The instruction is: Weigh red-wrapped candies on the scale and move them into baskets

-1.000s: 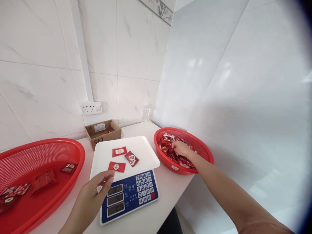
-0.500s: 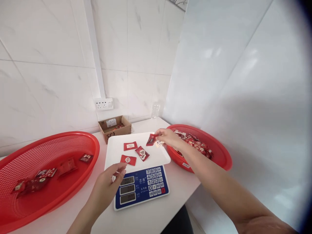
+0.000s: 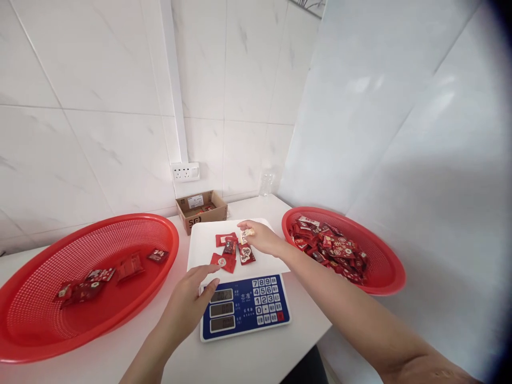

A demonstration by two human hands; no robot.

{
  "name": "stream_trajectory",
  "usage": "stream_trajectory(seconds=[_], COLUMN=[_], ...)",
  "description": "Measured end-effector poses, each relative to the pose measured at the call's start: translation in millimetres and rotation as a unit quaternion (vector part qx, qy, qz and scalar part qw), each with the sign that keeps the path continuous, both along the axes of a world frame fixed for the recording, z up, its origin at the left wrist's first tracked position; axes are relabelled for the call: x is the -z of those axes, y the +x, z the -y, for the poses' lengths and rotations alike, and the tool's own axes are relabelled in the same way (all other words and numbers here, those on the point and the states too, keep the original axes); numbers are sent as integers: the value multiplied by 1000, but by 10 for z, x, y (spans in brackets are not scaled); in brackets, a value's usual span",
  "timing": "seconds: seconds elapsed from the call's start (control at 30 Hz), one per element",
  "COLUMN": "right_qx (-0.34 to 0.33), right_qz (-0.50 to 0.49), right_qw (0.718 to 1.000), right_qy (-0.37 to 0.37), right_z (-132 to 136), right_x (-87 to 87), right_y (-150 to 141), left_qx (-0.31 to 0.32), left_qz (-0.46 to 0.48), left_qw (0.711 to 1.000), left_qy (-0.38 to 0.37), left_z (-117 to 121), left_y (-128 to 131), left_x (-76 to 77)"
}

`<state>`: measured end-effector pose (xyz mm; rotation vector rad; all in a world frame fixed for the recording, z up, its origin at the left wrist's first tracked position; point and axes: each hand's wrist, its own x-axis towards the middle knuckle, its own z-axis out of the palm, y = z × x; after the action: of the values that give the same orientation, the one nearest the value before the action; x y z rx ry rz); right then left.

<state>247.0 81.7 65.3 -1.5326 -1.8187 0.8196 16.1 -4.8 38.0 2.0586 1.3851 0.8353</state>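
A digital scale (image 3: 246, 308) with a blue keypad and a white tray (image 3: 200, 242) stands in front of me. Several small red packets (image 3: 247, 254) lie close together on the tray, one dark red packet (image 3: 229, 246) among them overlapping its neighbours. My right hand (image 3: 260, 237) is over the tray, its fingers closed on a cream-coloured packet (image 3: 244, 234) with dark print. At the tray's front left edge is my left hand (image 3: 196, 293), thumb and forefinger apart, nothing in it. Its fingertips are beside the nearest red packet (image 3: 223, 261).
On the left stands a big red basket (image 3: 168, 256) holding several packets. Another red basket (image 3: 390, 274), on the right, is heaped with red packets. Behind the scale, a cardboard box (image 3: 208, 216) and a clear plastic container (image 3: 266, 182) stand near the wall socket (image 3: 186, 171).
My right hand has moved left over the tray. The dark red packet it held now lies among the others, and the cream packet stays in its fingers. The view has shifted slightly left.
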Motion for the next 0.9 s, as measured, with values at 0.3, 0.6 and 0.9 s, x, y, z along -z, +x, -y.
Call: stream_trajectory(seconds=[0.3, 0.6, 0.9], right_qx=[-42, -129, -74], right_qz=[-44, 16, 289], right_qw=[996, 982, 954], right_qy=[-67, -137, 18], right_z=[87, 125, 196], right_x=[19, -37, -82], right_y=[-18, 23, 24], left_qx=[0, 1, 13], left_qz=[3, 8, 12], left_qw=[1000, 1000, 1000], left_qy=[-8, -3, -3], left_z=[1, 8, 15], left_y=[-10, -27, -30], left_x=[-9, -14, -39])
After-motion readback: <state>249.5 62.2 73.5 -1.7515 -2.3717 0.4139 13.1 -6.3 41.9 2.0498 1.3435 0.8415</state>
